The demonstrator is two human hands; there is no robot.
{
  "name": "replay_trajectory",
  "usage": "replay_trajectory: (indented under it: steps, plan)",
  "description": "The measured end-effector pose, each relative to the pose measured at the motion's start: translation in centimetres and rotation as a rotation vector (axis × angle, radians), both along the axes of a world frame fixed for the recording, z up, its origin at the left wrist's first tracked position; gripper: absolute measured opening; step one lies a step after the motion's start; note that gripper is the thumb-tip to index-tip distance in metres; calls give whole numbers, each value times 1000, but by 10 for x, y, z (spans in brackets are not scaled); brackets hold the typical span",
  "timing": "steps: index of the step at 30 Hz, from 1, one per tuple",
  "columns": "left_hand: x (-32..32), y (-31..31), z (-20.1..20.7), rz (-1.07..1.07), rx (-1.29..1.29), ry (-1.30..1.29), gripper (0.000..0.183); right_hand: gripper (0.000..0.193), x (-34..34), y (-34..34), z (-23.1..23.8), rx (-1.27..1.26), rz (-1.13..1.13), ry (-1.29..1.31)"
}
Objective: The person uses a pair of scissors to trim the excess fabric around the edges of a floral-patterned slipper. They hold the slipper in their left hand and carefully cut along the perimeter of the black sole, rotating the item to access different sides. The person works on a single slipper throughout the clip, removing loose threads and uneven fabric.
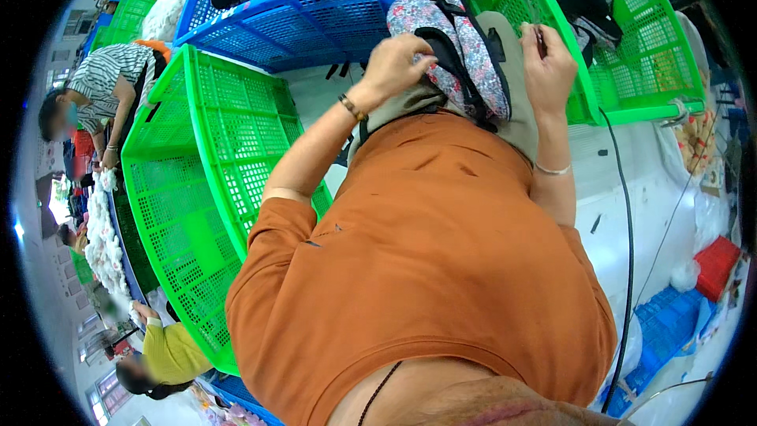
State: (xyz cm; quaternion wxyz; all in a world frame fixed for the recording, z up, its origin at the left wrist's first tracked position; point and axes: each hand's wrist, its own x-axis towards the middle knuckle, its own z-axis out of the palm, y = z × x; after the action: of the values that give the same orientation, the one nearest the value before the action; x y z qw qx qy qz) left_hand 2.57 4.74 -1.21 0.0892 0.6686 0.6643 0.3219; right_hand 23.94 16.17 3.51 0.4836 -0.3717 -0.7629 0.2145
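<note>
We locate a large green crate (177, 213) to the left of the grip and a blue crate (303, 31) beyond it, with the black-trimmed floral fabric item (482, 67) positioned between the two grips. We find the left hand (398, 67) with its fingers curled over that item, though we cannot tell whether they clasp it. We find the right hand (548, 67) just beside the item, fingers folded well in; a small dark object (541, 38) shows between them, its kind and hold unclear.

L hand (401, 65) at floral pc (441, 24) | R hand (550, 69) w/ sm. dk item (540, 39)
</note>
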Motion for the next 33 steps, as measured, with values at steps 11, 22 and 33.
replay_trajectory:
  steps: [11, 22, 33]
  plan:
    - [38, 2, -14, -102, -3, 391, 30, 51, 2, 3, -25, -286, 282, -410]
    - [54, 19, 5, -247, -393, 290, 41, 33, 24, 26, -31, -299, 60, -600]
    - [40, -41, -6, -29, -115, -1, 22, 21, 47, 49, -74, -556, 443, -62]
